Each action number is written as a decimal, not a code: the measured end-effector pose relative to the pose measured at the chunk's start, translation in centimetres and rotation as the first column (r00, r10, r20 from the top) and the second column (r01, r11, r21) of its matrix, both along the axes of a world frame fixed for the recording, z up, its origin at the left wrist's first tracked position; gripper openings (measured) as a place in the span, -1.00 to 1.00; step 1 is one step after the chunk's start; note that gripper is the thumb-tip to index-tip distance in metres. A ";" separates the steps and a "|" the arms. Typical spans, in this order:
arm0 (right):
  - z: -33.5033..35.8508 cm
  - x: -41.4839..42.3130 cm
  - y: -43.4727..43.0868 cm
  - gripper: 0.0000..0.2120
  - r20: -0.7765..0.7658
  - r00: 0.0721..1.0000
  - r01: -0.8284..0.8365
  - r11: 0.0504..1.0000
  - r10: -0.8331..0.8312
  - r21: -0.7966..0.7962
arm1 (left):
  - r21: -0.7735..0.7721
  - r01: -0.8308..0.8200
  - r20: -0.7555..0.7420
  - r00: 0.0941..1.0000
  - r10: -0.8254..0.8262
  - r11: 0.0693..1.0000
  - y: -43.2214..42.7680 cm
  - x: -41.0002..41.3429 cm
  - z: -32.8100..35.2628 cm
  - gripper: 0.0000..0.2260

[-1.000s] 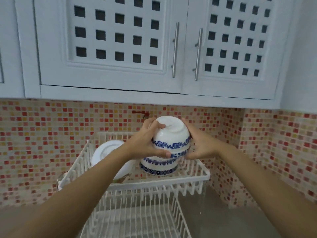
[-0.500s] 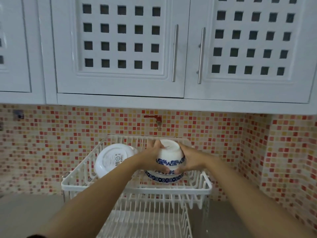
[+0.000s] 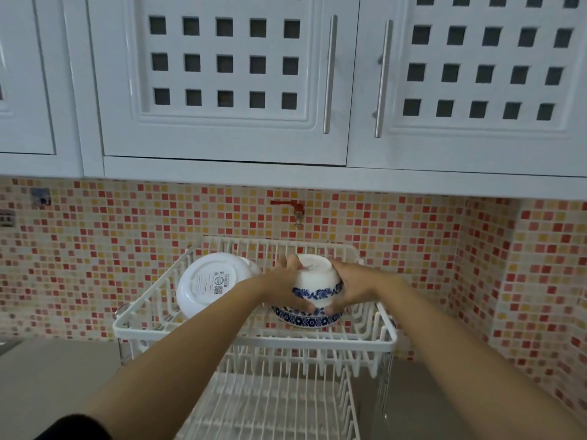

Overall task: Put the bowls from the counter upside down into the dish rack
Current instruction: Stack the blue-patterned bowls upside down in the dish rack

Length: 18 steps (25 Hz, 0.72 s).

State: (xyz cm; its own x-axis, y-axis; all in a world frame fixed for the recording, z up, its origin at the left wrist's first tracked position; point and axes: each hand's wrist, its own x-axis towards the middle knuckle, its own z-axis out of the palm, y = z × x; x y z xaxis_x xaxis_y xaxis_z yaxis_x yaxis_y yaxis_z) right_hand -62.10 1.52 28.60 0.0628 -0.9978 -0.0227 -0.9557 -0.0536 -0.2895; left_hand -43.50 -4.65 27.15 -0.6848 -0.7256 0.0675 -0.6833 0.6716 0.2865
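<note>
A white bowl with a blue floral band (image 3: 316, 282) sits upside down, foot ring up, on top of a second inverted blue-patterned bowl (image 3: 306, 319) in the upper tier of the white dish rack (image 3: 254, 339). The left hand (image 3: 287, 289) clasps it from nine o'clock, fingers curled over the foot and thumb low near the rim; the right hand (image 3: 347, 289) presses its side from three o'clock, fingertips tucked at the seam between the two bowls. Both hands are closed around the top bowl. At nine o'clock from the stack, just beside the left forearm, a white plate (image 3: 209, 285) leans on edge in the rack, its labelled underside facing out. The lower rack tier (image 3: 270, 404) shows at six o'clock. The rack stands on a grey counter (image 3: 54, 373) against a mosaic backsplash (image 3: 127, 242) of red, orange and cream tiles, with a small red tap (image 3: 290, 206) at twelve o'clock. White lattice-front cabinets (image 3: 222, 74) with metal bar handles hang above.
</note>
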 end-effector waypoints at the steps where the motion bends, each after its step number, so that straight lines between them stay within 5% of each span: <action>1: 0.1 0.1 -0.1 0.08 0.002 1.000 0.010 1.000 -0.010 0.009 | -0.004 -0.005 0.018 1.000 0.006 1.000 -0.1 -0.1 0.1 -0.16; 6: 0.9 0.6 0.3 0.03 -0.036 0.997 0.067 0.997 -0.066 0.038 | -0.077 -0.025 0.099 0.995 0.032 0.997 0.6 -0.4 1.0 -0.17; 9: 2.4 2.3 1.1 -0.09 -0.111 0.988 0.100 0.992 -0.109 -0.084 | -0.203 0.006 -0.059 0.998 -0.018 0.979 1.5 1.3 3.3 -0.39; 13: 4.2 8.4 2.6 -0.45 -0.081 0.995 0.015 0.880 -0.061 -0.474 | -0.307 -0.098 -0.329 0.944 -0.009 0.946 1.1 7.2 6.3 -0.53; 18: 2.6 20.9 0.2 -0.44 0.095 0.993 -0.008 0.856 0.067 -0.517 | -0.264 -0.278 -0.439 0.887 0.142 0.924 -1.9 18.3 5.9 -0.55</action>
State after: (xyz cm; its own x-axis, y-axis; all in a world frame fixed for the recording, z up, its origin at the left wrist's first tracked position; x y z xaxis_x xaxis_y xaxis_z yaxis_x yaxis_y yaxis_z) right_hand -41.16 1.75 31.20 0.0731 -0.8614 0.5026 -0.9154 -0.2580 -0.3090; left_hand -25.18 -6.53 33.08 -0.3807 -0.7435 0.5498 -0.6877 0.6251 0.3691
